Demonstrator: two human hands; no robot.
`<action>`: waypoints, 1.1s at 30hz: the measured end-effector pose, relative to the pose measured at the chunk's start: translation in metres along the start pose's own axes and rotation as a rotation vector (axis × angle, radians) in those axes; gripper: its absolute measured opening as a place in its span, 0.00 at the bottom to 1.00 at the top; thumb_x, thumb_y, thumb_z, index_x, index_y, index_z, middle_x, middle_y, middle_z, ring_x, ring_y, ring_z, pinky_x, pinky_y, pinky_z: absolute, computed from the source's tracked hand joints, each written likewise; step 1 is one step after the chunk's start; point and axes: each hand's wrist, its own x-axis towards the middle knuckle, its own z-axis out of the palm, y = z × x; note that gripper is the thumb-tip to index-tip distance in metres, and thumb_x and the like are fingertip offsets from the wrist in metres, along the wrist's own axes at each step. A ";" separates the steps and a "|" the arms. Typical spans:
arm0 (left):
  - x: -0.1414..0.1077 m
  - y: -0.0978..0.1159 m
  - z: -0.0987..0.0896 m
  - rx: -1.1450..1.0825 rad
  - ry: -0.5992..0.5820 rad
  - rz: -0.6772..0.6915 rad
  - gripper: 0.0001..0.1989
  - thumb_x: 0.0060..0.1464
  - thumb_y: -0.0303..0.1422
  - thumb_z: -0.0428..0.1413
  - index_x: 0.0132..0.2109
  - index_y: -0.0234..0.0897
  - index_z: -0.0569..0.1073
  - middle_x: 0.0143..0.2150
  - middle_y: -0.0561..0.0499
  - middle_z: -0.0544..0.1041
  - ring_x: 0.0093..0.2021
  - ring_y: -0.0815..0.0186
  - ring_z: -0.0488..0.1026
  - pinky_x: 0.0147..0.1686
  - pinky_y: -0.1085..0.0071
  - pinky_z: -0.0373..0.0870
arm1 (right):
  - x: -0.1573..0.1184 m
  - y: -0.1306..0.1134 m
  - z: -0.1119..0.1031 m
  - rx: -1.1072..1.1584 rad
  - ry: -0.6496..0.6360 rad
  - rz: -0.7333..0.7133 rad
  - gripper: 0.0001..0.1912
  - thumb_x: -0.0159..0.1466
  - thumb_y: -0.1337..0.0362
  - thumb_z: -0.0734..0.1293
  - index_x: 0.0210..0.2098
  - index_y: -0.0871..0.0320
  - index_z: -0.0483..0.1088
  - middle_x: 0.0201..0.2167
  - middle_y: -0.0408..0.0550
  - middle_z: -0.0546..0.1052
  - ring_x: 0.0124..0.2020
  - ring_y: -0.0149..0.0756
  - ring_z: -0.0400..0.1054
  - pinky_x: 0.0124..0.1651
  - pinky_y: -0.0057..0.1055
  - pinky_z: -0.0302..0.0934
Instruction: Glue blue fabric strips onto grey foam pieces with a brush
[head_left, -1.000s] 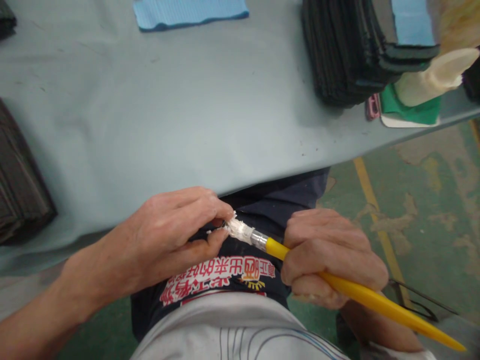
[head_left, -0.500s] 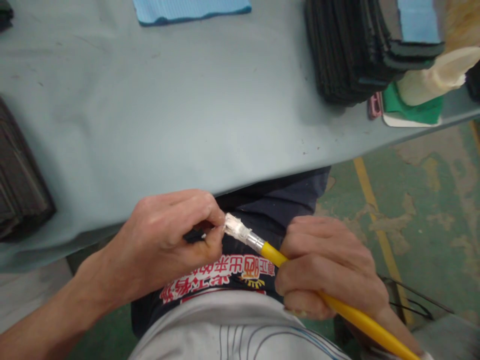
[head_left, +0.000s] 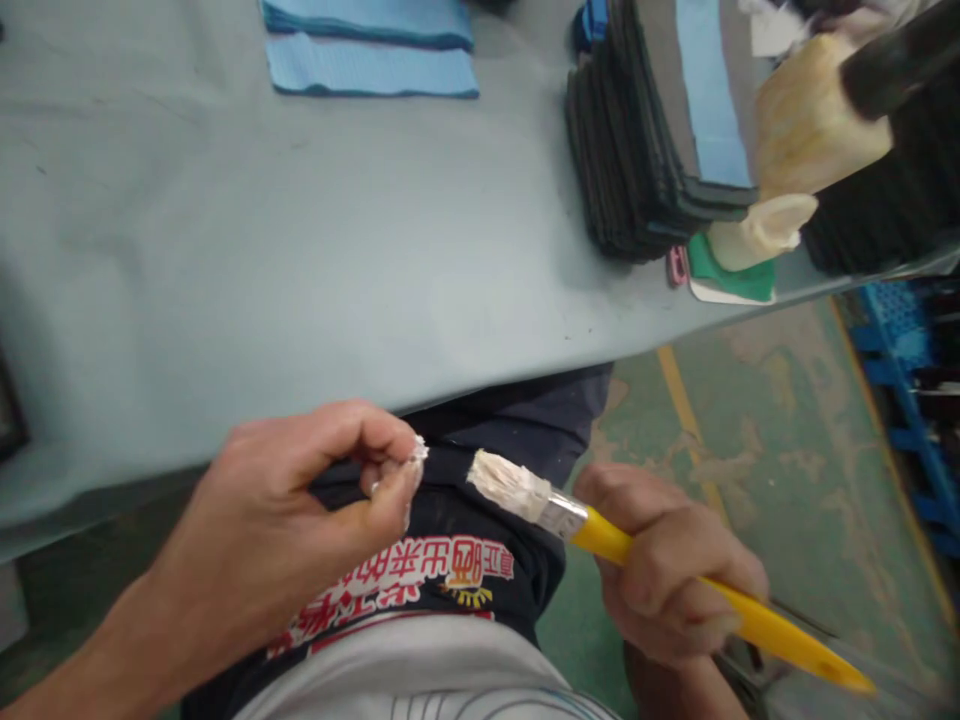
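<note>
A paintbrush (head_left: 600,535) with a yellow handle and metal ferrule is gripped in my right hand (head_left: 667,560), its handle end pointing down to the right. Pale, dried-looking residue cakes the bristles (head_left: 504,482), which point toward my left hand. My left hand (head_left: 322,500) is closed in a pinch, with whitish crumbly bits (head_left: 418,450) between thumb and forefinger. A small gap separates those fingertips from the bristle tip. Both hands are over my lap, below the table edge.
On the grey-covered table (head_left: 315,270) lie folded blue cloths (head_left: 375,68) at the back. A stack of dark pads (head_left: 622,170) stands at right, beside a cream container (head_left: 806,120), a smaller cream bottle (head_left: 739,240) and a green pad (head_left: 731,275). Blue pallets (head_left: 900,340) stand at far right.
My left fingers have come off the bristles with whitish bits in them. The brush has moved right and down, away from my left hand. The camera view has shifted right.
</note>
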 end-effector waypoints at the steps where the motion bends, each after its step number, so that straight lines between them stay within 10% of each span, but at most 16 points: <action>1: 0.003 0.003 0.006 -0.065 -0.038 -0.012 0.07 0.58 0.31 0.57 0.33 0.43 0.78 0.23 0.62 0.76 0.23 0.75 0.71 0.27 0.79 0.68 | -0.002 0.009 0.007 0.027 0.046 -0.001 0.22 0.79 0.55 0.61 0.28 0.52 0.60 0.19 0.32 0.53 0.14 0.26 0.45 0.20 0.27 0.46; 16: 0.018 0.005 0.009 -0.421 -0.325 -0.313 0.09 0.55 0.38 0.58 0.33 0.38 0.79 0.24 0.55 0.73 0.25 0.72 0.66 0.22 0.79 0.65 | 0.007 0.015 0.011 0.019 -0.178 -0.011 0.21 0.78 0.57 0.65 0.28 0.54 0.67 0.18 0.35 0.59 0.16 0.28 0.52 0.23 0.31 0.47; 33: 0.020 -0.008 0.015 -0.228 -0.215 -0.212 0.06 0.48 0.30 0.55 0.25 0.39 0.74 0.18 0.59 0.69 0.19 0.76 0.62 0.19 0.81 0.58 | 0.013 0.007 -0.007 -0.068 -0.463 -0.096 0.18 0.79 0.59 0.61 0.32 0.54 0.68 0.17 0.36 0.61 0.17 0.29 0.52 0.23 0.35 0.43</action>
